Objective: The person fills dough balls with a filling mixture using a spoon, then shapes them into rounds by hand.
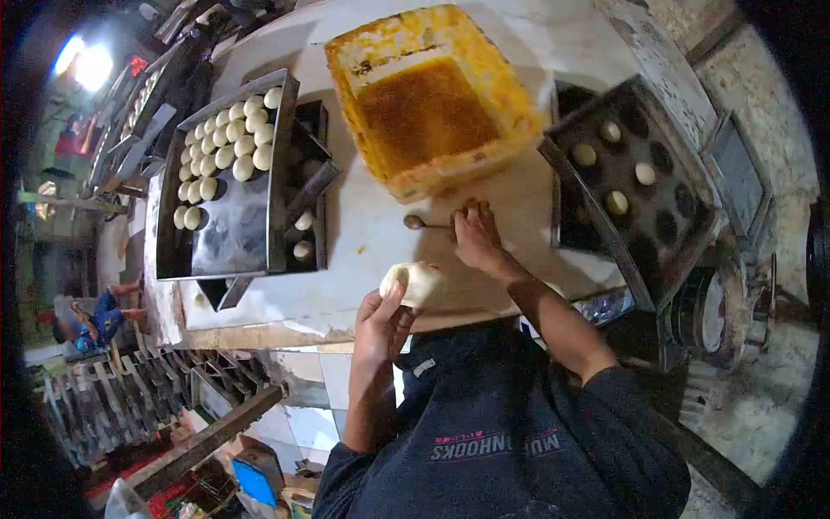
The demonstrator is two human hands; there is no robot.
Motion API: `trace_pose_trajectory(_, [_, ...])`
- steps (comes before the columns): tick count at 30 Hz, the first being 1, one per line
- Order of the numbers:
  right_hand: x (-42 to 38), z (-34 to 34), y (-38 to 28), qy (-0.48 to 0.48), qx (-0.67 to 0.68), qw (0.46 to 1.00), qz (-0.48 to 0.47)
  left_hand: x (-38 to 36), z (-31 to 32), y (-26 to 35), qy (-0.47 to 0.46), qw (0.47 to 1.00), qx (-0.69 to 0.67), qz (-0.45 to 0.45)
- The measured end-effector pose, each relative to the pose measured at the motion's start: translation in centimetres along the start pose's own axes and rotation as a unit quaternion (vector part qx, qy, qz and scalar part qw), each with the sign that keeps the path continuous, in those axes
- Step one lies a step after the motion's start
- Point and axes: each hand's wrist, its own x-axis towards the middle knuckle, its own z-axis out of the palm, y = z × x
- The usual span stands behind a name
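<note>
My left hand grips a flattened piece of pale dough near the front edge of the table, its thumb pressed onto the dough. A small reddish-brown spot shows on the dough's upper edge. To the right, my right hand is closed round the handle of a spoon, whose bowl points left, just above the dough. Beyond both hands stands a large yellow-stained tub with an orange-brown filling in the bottom.
At left, a metal tray holds many round dough balls, stacked over other trays. At right, a dark tray carries several dough balls. The pale tabletop lies between. A person sits in the far left background.
</note>
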Motion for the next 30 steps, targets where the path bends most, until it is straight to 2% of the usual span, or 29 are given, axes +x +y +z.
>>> trace_pose_trajectory(1, [0.5,0.9,0.8,0.048,-0.178,0.979,-0.084,0.5,0.3,1.5,-0.002,1.0,0.014,0.022])
trace_pose_trajectory(2, [0.6,1.4,0.7,0.021,-0.054,0.998,-0.003,1.2,-0.6,2.6,-0.004,1.0,0.005,0.024])
trace_pose_trajectory(3, [0.3,1.5,0.5,-0.005,0.067,0.995,0.08,1.8,-1.7,3.6,0.007,0.999,0.033,0.011])
trace_pose_trajectory(5, [1.2,-3.3,-0.8,-0.236,0.19,0.948,0.099,3.4,-3.3,5.4,0.011,0.997,0.072,0.001])
trace_pose_trajectory(6, [0.8,-4.3,-0.9,-0.109,0.137,0.983,-0.051,4.4,-4.3,5.9,-0.009,0.996,0.083,0.015])
trace_pose_trajectory(7, [0.7,-5.4,-0.9,0.018,0.082,0.976,-0.202,5.4,-5.3,6.2,-0.026,0.995,0.093,0.029])
trace_pose_trajectory(8, [2.1,-9.3,-2.9,-0.003,0.075,0.988,-0.136,6.2,-5.9,6.5,-0.027,0.996,0.082,0.024])
trace_pose_trajectory(9, [4.3,-13.8,-5.4,-0.02,0.069,0.995,-0.072,6.8,-6.6,6.9,-0.035,0.988,0.151,0.025])
trace_pose_trajectory(10, [6.4,-16.5,-5.6,-0.008,0.033,0.997,-0.064,7.6,-7.2,7.2,-0.041,0.974,0.221,0.024])
trace_pose_trajectory(11, [8.9,-18.4,-5.5,0.002,-0.002,0.999,-0.053,8.6,-7.6,7.2,-0.039,0.975,0.216,0.015])
trace_pose_trajectory(13, [14.3,-20.0,-5.3,-0.038,-0.057,0.998,0.017,10.1,-7.7,6.5,-0.025,0.992,0.12,-0.011])
trace_pose_trajectory(14, [16.3,-19.5,-3.5,-0.102,-0.08,0.992,0.003,10.3,-7.4,6.2,0.014,0.996,0.074,-0.055])
trace_pose_trajectory(15, [18.0,-18.8,-1.7,-0.164,-0.102,0.981,-0.014,10.4,-6.9,6.4,0.013,0.995,0.069,-0.064])
trace_pose_trajectory(16, [19.2,-17.7,0.1,-0.171,-0.105,0.98,-0.008,10.6,-6.4,7.0,0.012,0.997,0.058,-0.059])
trace_pose_trajectory(18, [20.6,-15.7,3.1,-0.383,-0.228,0.895,0.02,10.5,-6.8,6.5,0.018,0.997,0.07,-0.04])
trace_pose_trajectory(22, [22.0,-13.6,4.5,-0.434,-0.267,0.86,0.031,9.6,-9.2,6.4,-0.014,0.994,0.103,-0.043])
trace_pose_trajectory(24, [22.1,-13.4,5.0,-0.43,-0.266,0.863,-0.009,9.0,-9.1,6.2,0.058,0.993,0.096,-0.023])
trace_pose_trajectory(28, [22.4,-13.1,4.4,-0.464,-0.229,0.855,-0.033,8.8,-9.2,5.9,0.056,0.995,0.084,-0.003])
trace_pose_trajectory(30, [22.5,-12.1,5.3,-0.548,-0.28,0.786,-0.05,8.6,-8.2,6.7,0.078,0.996,0.017,-0.03])
